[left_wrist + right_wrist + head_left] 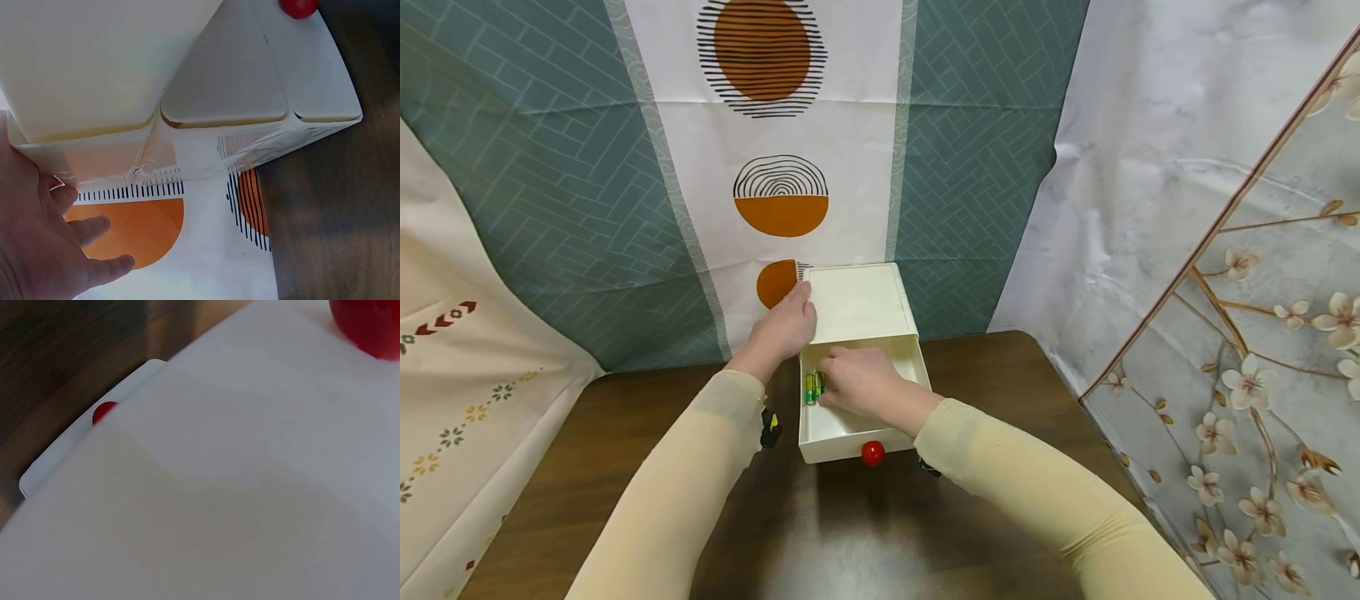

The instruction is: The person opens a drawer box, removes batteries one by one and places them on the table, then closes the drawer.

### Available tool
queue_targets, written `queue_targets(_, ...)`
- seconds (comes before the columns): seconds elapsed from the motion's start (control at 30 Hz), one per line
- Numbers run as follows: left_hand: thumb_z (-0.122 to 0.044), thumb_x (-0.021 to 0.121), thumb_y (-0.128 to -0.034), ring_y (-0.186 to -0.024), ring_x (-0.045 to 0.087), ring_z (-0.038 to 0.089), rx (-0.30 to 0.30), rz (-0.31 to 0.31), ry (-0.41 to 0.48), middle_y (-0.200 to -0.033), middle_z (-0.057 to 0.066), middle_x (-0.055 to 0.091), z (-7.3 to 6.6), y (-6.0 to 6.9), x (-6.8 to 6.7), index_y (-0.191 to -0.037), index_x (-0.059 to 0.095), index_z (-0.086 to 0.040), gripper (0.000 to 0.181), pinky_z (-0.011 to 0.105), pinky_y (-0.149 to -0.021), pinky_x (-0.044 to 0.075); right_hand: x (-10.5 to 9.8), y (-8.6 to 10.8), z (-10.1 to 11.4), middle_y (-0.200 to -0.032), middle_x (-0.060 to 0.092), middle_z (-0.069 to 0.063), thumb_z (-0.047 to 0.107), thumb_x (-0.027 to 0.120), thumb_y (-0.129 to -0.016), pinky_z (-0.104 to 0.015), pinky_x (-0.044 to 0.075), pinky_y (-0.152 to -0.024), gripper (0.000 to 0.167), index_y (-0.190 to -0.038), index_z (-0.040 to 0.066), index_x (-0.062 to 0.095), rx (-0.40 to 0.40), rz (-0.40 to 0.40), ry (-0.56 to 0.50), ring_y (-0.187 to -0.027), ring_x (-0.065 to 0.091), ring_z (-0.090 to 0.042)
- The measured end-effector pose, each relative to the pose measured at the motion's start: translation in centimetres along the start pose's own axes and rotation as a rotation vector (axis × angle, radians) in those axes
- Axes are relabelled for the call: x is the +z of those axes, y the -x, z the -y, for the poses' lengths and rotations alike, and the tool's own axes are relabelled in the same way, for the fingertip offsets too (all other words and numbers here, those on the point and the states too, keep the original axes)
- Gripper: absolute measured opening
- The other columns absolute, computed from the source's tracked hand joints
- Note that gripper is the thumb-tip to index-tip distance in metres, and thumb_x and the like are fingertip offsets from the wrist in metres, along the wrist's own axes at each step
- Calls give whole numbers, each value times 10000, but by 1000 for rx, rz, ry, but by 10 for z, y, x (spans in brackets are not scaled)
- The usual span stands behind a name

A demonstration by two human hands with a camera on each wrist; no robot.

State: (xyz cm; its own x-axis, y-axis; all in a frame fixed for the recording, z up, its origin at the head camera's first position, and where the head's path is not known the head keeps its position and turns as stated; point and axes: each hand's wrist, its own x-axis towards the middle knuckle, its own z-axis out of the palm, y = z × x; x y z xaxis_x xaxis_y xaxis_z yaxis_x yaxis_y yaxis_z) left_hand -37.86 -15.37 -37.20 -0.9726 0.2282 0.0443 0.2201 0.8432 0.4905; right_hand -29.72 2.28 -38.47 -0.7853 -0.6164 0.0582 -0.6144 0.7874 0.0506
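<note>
A white box [859, 304] stands at the back of the table with its drawer [838, 425] pulled out, a red knob [872, 453] on its front. Green batteries [809, 389] lie at the drawer's left side. My right hand [865, 383] reaches inside, fingers bent down beside them; its fingertips are hidden, so whether it holds one cannot be seen. My left hand [786, 325] rests against the box's upper left edge; in the left wrist view this hand [37, 231] has its fingers extended. The right wrist view shows the white drawer front [250, 437] and red knob [369, 325].
The brown wooden table [880, 533] extends in front and to both sides. Behind the box hangs a patterned cloth [865, 125] with orange shapes; a floral cloth [1247, 383] hangs on the right and a cream one [475, 400] on the left.
</note>
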Motion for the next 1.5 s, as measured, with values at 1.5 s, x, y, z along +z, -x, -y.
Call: queue_targets(1.5, -354, 197, -1195, -1700, 100, 328, -26, 15, 0, -1855, 116, 66, 0, -1, 1, -1781, 86, -63, 664, 574, -1350, 120, -12, 25, -14, -1130, 711, 14, 381, 807, -1002, -360, 549, -756, 430, -1360, 148, 761, 46, -42, -128, -864, 616, -171)
